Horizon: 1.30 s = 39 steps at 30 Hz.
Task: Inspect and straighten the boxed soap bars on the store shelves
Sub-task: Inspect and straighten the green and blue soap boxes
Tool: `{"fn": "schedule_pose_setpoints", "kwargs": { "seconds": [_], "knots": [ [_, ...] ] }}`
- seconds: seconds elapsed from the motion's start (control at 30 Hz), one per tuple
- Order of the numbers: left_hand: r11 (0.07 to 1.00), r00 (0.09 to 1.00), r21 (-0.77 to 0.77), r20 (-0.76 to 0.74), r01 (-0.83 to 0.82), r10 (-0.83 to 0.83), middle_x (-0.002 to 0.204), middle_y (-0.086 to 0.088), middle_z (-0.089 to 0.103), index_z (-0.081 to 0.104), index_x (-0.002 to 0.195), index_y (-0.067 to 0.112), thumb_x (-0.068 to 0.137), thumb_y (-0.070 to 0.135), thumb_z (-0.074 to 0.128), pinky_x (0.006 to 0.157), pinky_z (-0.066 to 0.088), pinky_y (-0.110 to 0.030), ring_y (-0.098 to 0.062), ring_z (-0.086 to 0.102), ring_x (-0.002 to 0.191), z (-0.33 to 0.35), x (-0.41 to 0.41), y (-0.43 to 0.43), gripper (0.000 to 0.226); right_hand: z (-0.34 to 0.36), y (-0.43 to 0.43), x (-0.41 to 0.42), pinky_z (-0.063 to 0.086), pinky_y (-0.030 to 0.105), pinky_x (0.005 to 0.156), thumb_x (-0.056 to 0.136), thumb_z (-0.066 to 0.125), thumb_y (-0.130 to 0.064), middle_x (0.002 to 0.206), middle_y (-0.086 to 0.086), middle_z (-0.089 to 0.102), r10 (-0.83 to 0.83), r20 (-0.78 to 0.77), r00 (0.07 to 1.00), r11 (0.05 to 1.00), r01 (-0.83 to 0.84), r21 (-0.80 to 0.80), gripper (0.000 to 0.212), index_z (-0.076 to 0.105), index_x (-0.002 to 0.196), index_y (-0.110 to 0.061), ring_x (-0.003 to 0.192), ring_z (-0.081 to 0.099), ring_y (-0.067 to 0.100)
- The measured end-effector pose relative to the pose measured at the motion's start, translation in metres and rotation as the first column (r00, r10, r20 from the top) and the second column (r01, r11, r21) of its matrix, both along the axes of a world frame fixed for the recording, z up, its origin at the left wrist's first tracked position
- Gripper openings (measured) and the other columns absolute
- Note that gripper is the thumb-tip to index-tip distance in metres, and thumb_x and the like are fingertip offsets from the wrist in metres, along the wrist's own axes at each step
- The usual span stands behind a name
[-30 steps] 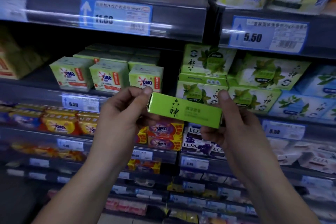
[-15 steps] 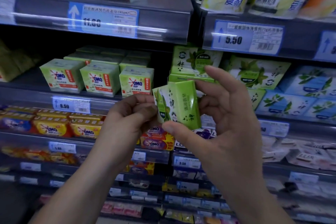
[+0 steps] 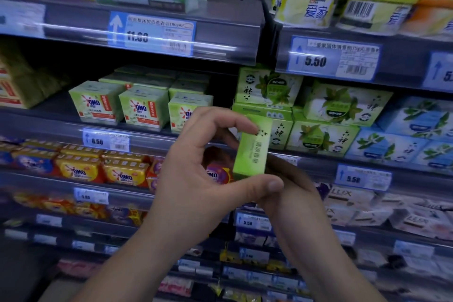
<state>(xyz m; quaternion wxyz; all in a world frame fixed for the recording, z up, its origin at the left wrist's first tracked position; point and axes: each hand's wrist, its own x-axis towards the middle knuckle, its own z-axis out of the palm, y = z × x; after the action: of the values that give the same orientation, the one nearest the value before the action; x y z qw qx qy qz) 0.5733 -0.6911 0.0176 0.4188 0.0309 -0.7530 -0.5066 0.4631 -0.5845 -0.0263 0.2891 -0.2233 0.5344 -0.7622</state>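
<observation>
The green soap box stands on end in the air in front of the shelves, its long side nearly upright, leaning a little to the right. The left hand pinches it end to end, with the index fingertip on the top edge and the thumb pressed under the bottom. The right hand sits just behind and below the box, at its lower right corner. Its fingers are hidden by the box and the left thumb (and blurred besides), so I cannot tell whether it grips the box or only rests against it. Directly behind the held box, stacked green soap boxes fill the shelf, with blue soap boxes beside them on the right and OMO boxes to the left.
</observation>
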Motion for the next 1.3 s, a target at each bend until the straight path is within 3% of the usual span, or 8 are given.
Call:
{"fn": "schedule_pose_setpoints", "kwargs": {
  "seconds": [0.1, 0.3, 0.5, 0.57, 0.67, 0.77, 1.1, 1.3],
  "knots": [
    [0.999, 1.000, -0.033, -0.021, -0.016, 0.015, 0.110, 0.002, 0.061, 0.063, 0.108, 0.039, 0.073, 0.038, 0.088, 0.078, 0.058, -0.048, -0.030, 0.063, 0.102, 0.001, 0.001, 0.002, 0.043, -0.003, 0.003, 0.001, 0.063, 0.035, 0.078, 0.079, 0.065, -0.022, 0.108, 0.007, 0.081, -0.029, 0.044, 0.999, 0.999, 0.028, 0.017, 0.025, 0.080, 0.099, -0.021, 0.096, 0.079, 0.023],
    [0.992, 0.991, 0.089, -0.098, -0.087, 0.096, 0.114, 0.009, 0.076, 0.061, 0.097, 0.023, 0.081, -0.006, 0.073, 0.091, 0.060, -0.025, -0.017, 0.071, 0.117, -0.013, 0.009, -0.011, 0.035, 0.015, 0.023, -0.003, 0.058, 0.029, 0.084, 0.093, 0.074, -0.003, 0.111, -0.005, 0.078, -0.272, -0.431, 0.860, 0.959, 0.282, -0.044, 0.041, 0.061, 0.105, -0.039, 0.102, 0.074, 0.012],
    [0.980, 0.987, 0.146, -0.074, -0.132, 0.144, 0.116, 0.012, 0.078, 0.054, 0.095, 0.015, 0.083, -0.020, 0.072, 0.091, 0.057, -0.020, -0.008, 0.070, 0.119, -0.027, 0.004, -0.016, 0.041, 0.023, 0.026, 0.002, 0.060, 0.036, 0.095, 0.089, 0.075, 0.008, 0.124, -0.002, 0.073, -0.362, -0.579, 0.730, 0.928, 0.343, -0.148, 0.051, 0.059, 0.107, -0.037, 0.114, 0.070, 0.020],
    [0.974, 0.980, 0.151, -0.082, -0.166, 0.180, 0.105, 0.018, 0.076, 0.058, 0.096, 0.023, 0.086, -0.013, 0.074, 0.088, 0.057, -0.021, -0.008, 0.072, 0.109, -0.028, 0.002, -0.016, 0.040, 0.023, 0.027, 0.002, 0.060, 0.038, 0.096, 0.090, 0.077, 0.002, 0.121, -0.002, 0.073, -0.371, -0.588, 0.719, 0.922, 0.364, -0.136, 0.047, 0.061, 0.109, -0.038, 0.115, 0.070, 0.021],
    [0.958, 0.965, 0.195, -0.119, -0.209, 0.235, 0.103, 0.017, 0.074, 0.064, 0.098, 0.037, 0.090, 0.005, 0.076, 0.088, 0.059, -0.022, -0.010, 0.072, 0.107, -0.020, -0.004, -0.014, 0.036, 0.029, 0.025, 0.001, 0.058, 0.020, 0.090, 0.090, 0.079, -0.008, 0.109, -0.009, 0.068, -0.413, -0.589, 0.695, 0.897, 0.422, -0.131, 0.039, 0.066, 0.115, -0.034, 0.109, 0.067, 0.011],
    [0.949, 0.953, 0.184, -0.112, -0.258, 0.281, 0.102, 0.017, 0.077, 0.070, 0.106, 0.033, 0.090, 0.006, 0.079, 0.082, 0.059, -0.017, -0.005, 0.074, 0.101, -0.007, -0.018, -0.019, 0.033, 0.042, 0.018, -0.006, 0.053, 0.012, 0.079, 0.092, 0.079, -0.022, 0.101, -0.008, 0.063, -0.429, -0.617, 0.660, 0.875, 0.474, -0.101, 0.039, 0.067, 0.127, -0.033, 0.097, 0.065, 0.008],
    [0.950, 0.961, 0.200, -0.089, -0.239, 0.260, 0.110, -0.002, 0.078, 0.071, 0.123, 0.003, 0.093, -0.009, 0.071, 0.089, 0.057, -0.017, -0.008, 0.074, 0.105, -0.008, -0.065, -0.044, 0.032, 0.045, 0.003, -0.029, 0.046, 0.013, 0.104, 0.102, 0.062, -0.014, 0.134, -0.013, 0.064, -0.341, -0.575, 0.744, 0.908, 0.419, 0.003, 0.033, 0.060, 0.134, -0.022, 0.122, 0.057, -0.011],
    [0.965, 0.968, 0.115, -0.054, -0.238, 0.245, 0.118, 0.004, 0.075, 0.066, 0.125, 0.012, 0.094, -0.013, 0.065, 0.099, 0.057, -0.026, -0.002, 0.070, 0.114, -0.014, -0.073, -0.049, 0.040, 0.029, -0.001, -0.036, 0.041, -0.005, 0.085, 0.100, 0.064, -0.019, 0.147, -0.018, 0.055, -0.296, -0.544, 0.785, 0.926, 0.376, 0.039, 0.039, 0.055, 0.136, -0.030, 0.118, 0.049, -0.028]
  ]
}}
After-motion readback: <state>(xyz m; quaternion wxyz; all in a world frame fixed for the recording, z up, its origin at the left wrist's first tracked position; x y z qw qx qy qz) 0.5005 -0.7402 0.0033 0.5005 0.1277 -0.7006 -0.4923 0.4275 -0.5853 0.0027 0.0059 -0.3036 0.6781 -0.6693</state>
